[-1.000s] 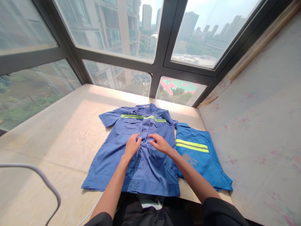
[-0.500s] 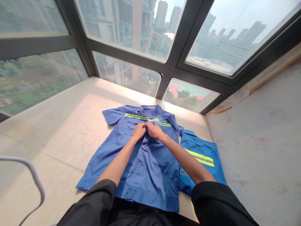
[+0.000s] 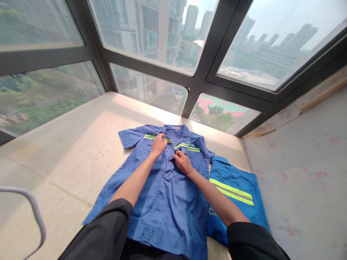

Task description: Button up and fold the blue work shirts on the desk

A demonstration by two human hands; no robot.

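Note:
A blue short-sleeved work shirt (image 3: 148, 202) with yellow-green reflective stripes lies front up, collar away from me. Its front is parted at the top, with buttons showing lower down. My left hand (image 3: 159, 144) is over the chest stripe on the left half, fingers loosely bent, thumb and forefinger apart. Lower and to the right, my right hand (image 3: 183, 162) pinches the front edge of the right half beside its chest pocket, lifting the cloth slightly. The fingertips of this hand are partly hidden.
A folded brighter blue garment (image 3: 235, 180) with reflective stripes lies right of the shirt, by the patterned wall (image 3: 303, 173). Framed windows (image 3: 151, 86) border the pale ledge (image 3: 73, 151). A grey-white cable (image 3: 36, 213) curves at the lower left.
My hands, together at the shirt's front half a second ago, have separated. The left moved up slightly; the right moved right and down with the cloth edge, and the upper front opened.

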